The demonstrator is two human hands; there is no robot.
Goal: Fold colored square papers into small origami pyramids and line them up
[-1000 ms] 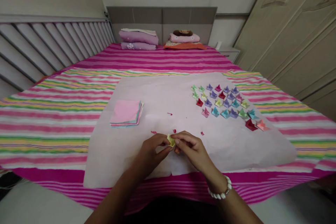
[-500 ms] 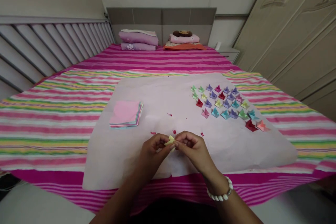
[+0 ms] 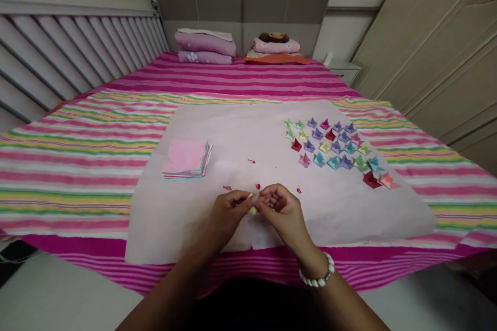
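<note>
Since the small, pale-yellow, folded-paper piece (image 3: 253,211) is so slight, L hand (image 3: 230,212) & R hand (image 3: 285,210) both pinch it over the broad, whitish paper sheet (image 3: 171,222), w/ square, pink-topped paper stack (image 3: 184,155) L & multicoloured, pointed, folded-paper figures (image 3: 336,148) R, prob. for elbow room.

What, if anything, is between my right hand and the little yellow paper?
Nothing visible: the right hand has its fingers right at the yellow paper, which the left hand pinches and partly covers.
</note>
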